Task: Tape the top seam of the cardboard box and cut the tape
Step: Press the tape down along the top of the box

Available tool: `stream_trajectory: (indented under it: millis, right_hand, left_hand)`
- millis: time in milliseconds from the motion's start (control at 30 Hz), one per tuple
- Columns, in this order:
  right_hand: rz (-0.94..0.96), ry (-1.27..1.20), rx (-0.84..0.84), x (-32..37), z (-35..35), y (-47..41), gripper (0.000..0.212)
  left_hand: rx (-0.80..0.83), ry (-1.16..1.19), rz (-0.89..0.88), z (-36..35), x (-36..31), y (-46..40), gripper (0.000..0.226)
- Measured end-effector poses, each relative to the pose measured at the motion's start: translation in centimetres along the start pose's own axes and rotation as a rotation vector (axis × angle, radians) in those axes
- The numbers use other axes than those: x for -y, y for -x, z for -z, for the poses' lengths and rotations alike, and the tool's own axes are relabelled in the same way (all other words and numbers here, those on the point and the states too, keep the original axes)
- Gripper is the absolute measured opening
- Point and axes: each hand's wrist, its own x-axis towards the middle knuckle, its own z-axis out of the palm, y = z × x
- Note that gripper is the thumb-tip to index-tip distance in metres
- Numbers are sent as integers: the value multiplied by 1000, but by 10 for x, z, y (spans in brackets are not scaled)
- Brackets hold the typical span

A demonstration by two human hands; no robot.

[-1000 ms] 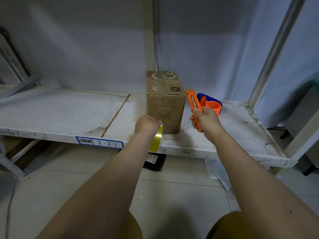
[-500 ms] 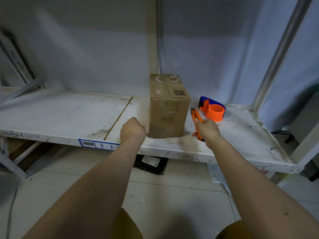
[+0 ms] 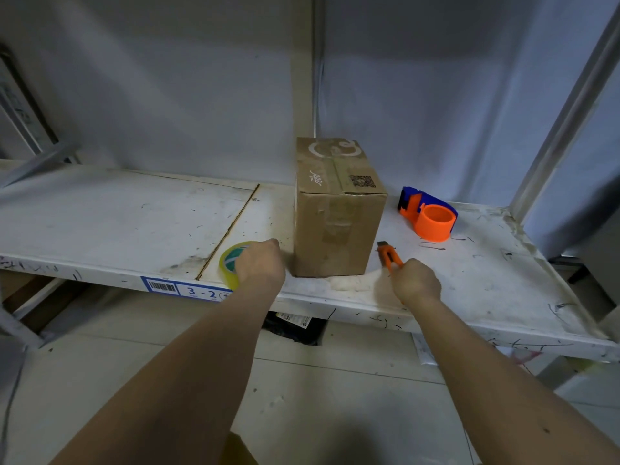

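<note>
1. The cardboard box is standing upright on the white shelf, right between the two hands. There's a strip running down the middle of its top that looks like tape already over the seam, and it carries on down the front face a bit. Can't swear it's fresh tape, the light's pretty dim.
2. The left hand is down on the shelf just left of the box, fingers wrapped over a yellowish tape roll. Roll is resting at the shelf's front edge, no tape strung from it to the box that I can see.
3. The right hand is just right of the box with its fingers closed around an orange utility knife, tip pointing away from the person, low against the shelf.
4. An orange and blue tape dispenser sits further back, beyond the right hand's fingers, untouched.
5. My read: taping and cutting look done, since nothing links roll and box. What's left is basically letting go of the tools, and maybe smoothing the strip down.
</note>
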Motion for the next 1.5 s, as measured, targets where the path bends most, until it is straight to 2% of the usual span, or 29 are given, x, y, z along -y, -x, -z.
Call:
stream_trajectory:
  millis: [167, 367, 467, 533, 633, 700, 767, 867, 967, 1133, 1300, 1500]
  right_hand:
    - [55, 142, -92, -3, -9, 5, 38]
    - [4, 151, -115, -2, -5, 10, 43]
    - [23, 79, -191, 3, 5, 15, 40]
    - [111, -67, -286, 8, 13, 17, 37]
    - [286, -336, -397, 24, 31, 24, 38]
    - [386, -498, -365, 39, 47, 33, 40]
    - [493, -581, -258, 52, 60, 42, 45]
    - [639, -473, -118, 65, 68, 46, 52]
    - [667, -332, -53, 70, 68, 45, 53]
    - [639, -180, -183, 77, 64, 46, 49]
    - [577, 5, -350, 89, 60, 44, 49]
    - [611, 68, -446, 88, 51, 45, 56]
  left_hand:
    - [51, 69, -45, -12, 5, 0, 42]
    - [77, 149, -16, -5, 6, 0, 95]
    - [84, 184, -22, -1, 5, 2, 105]
    - [64, 193, -22, 8, 4, 8, 98]
    - [-160, 270, -27, 29, 1, 18, 55]
    - [-358, 533, -40, 44, -5, 22, 40]
    - [-441, 817, -81, 59, -16, 25, 42]
    - [-356, 1007, -252, 75, -35, 33, 65]
    - [-295, 909, -334, 78, -45, 32, 75]
    - [-288, 756, -262, 64, -43, 22, 66]
    - [-328, 734, -252, 61, -45, 22, 66]
    - [-342, 727, -271, 55, -40, 20, 71]
